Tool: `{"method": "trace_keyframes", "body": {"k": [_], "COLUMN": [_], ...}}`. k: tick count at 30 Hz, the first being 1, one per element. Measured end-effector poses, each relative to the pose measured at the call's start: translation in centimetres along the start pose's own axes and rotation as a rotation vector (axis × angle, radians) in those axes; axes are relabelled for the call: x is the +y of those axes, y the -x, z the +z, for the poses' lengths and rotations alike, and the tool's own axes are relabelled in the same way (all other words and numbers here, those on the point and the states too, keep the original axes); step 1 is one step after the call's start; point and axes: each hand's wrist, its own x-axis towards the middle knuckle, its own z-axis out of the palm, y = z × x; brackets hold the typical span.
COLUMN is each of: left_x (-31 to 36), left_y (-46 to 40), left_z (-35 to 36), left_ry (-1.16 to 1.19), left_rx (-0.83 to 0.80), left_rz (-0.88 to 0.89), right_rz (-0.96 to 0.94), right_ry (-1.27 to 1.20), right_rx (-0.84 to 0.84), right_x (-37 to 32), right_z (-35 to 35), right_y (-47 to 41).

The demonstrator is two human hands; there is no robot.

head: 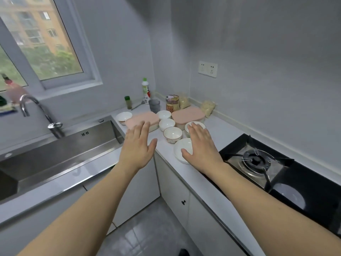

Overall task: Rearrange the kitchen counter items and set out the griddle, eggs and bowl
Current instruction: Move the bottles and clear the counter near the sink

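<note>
Rearranging not started: your left hand point(137, 145) and right hand point(200, 145) hover flat, grasping nothing, over the tabletop point(219, 130); next, grip the nearest bowl point(181, 149).

White bowls point(172, 134) clustered upright between two pink-lidded containers point(188, 114) on counter point(217, 132)

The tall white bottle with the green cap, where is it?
In the head view, the white bottle stands at the back of the counter by the wall corner, right of the small green-capped jar, behind the grey cups.
</note>
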Motion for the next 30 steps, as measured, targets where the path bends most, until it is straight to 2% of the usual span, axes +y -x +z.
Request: {"method": "trace_keyframes", "body": {"k": [11,14,19,30], "left_x": [-7.8,-10.0,-13.4,-23.2], "left_y": [-15.3,-19.0,-23.0,-34.4], "left_z": [3.3,3.5,4.8,10.6], "left_ry": [-0.036,-0.022,0.007,0.163], "left_rx": [-0.013,0.03,0.03,-0.036], "left_rz": [-0.008,-0.059,-0.121,-0.253], "right_rz": [-0.032,-0.036,-0.034,0.112], "right_ry": [-0.049,-0.071,-0.131,-0.143], "right_rx": [0.001,0.035,-0.012,-0.096], "right_x": [3.3,3.4,3.1,2.5], "right_z": [4.6,6.0,8.4,14.7], "right_y": [-16.7,-20.9,-25.8,-40.0]}}
